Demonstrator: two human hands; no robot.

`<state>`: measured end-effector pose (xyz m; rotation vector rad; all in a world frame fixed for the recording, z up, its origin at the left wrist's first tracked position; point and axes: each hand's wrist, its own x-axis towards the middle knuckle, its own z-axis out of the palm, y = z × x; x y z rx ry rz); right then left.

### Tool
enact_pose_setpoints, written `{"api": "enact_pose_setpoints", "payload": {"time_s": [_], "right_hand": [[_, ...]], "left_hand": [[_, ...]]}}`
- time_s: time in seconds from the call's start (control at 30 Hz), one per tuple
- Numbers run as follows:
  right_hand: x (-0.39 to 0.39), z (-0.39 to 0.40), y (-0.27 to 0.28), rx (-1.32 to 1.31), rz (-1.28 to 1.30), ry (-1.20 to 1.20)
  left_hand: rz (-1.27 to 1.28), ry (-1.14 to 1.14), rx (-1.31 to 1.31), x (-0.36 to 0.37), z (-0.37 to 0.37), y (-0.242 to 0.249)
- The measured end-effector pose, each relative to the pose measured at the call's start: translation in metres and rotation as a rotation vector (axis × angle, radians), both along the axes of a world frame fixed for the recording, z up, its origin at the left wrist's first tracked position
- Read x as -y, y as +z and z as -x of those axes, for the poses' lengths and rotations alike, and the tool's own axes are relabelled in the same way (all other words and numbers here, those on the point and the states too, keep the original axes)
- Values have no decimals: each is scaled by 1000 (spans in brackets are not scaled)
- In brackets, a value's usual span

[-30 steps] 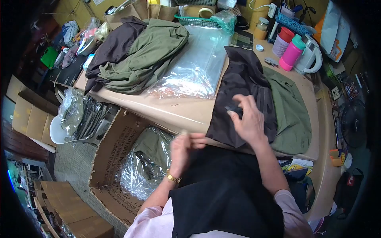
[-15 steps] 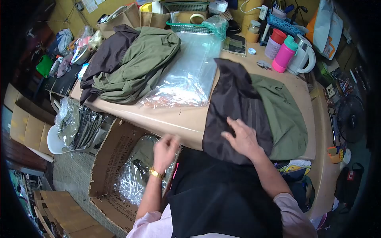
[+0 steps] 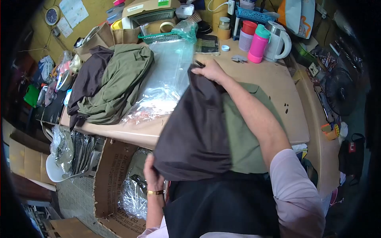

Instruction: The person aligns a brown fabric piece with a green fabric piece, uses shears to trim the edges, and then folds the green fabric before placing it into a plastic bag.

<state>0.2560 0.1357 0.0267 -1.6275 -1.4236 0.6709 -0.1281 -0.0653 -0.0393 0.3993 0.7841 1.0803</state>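
Yellow wall [image 3: 97, 14] stands behind the table [image 3: 270, 77] in the head view, and along the far edge there are a green basket [image 3: 152, 39], a pink bottle [image 3: 258, 47] and a kettle [image 3: 274, 44]. At the left end of the table lies a pile of brown and green cloth [image 3: 115, 85], whose dark tail hangs at the near left corner. Just beside it, toward the middle, lie clear plastic sheets [image 3: 168, 71]. Below the near edge, on the left, an open carton [image 3: 104, 178] contains something wrapped in clear plastic [image 3: 133, 194].

Across the near edge lies the dark brown cloth [image 3: 192, 142], partly raised, with a green cloth [image 3: 246, 139] at its right side; whether the two are joined, one cannot tell. The right hand [image 3: 209, 71] pinches its upper corner between thumb and fingers, and a small black thing [image 3: 200, 63] shows there, too little to name. The left hand [image 3: 154, 174] seems to touch the lower left edge of the cloth, but its fingers are partly hidden, so its grip cannot be told.

Probably the step in hand is to arrange the dark brown cloth between both hands. The next move seems to call for a sure hold on the lower edge, without creasing the fabric.
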Motion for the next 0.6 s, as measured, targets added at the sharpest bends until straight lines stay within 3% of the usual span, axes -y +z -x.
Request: {"api": "enact_pose_setpoints", "payload": {"time_s": [0.07, 0.13, 0.2, 0.23, 0.3, 0.33, 0.43, 0.47, 0.5, 0.53, 0.6], "right_hand": [[5, 0, 16, -392, 24, 111], [-13, -22, -1, -199, 44, -2], [-32, -44, -30, 268, 132, -220], [-24, -32, -24, 268, 128, -204], [-1, -8, -13, 737, -4, -563], [-4, -1, -4, 736, -11, -547], [-15, 29, 2, -369, -425, -102], [-13, 30, 4, -372, -426, -102], [-1, 33, 19, -138, -122, 181], [5, 35, 29, 101, 184, 456], [0, 39, 47, 78, 142, 543]], "left_hand": [[-62, 51, 226, -13, 33, -51], [41, 46, 356, -2, 25, -34], [147, 54, 485, 12, 15, -29], [144, 69, 481, 18, 11, -31], [182, 46, 497, 26, 6, -36], [197, 34, 548, 30, 2, -36], [169, -68, 352, 30, -7, -45], [178, -125, 223, 25, -9, -45], [120, -76, 30, 21, -12, -30], [116, -66, 41, 13, -7, -21], [-156, 62, -20, -3, 11, 12]]}}
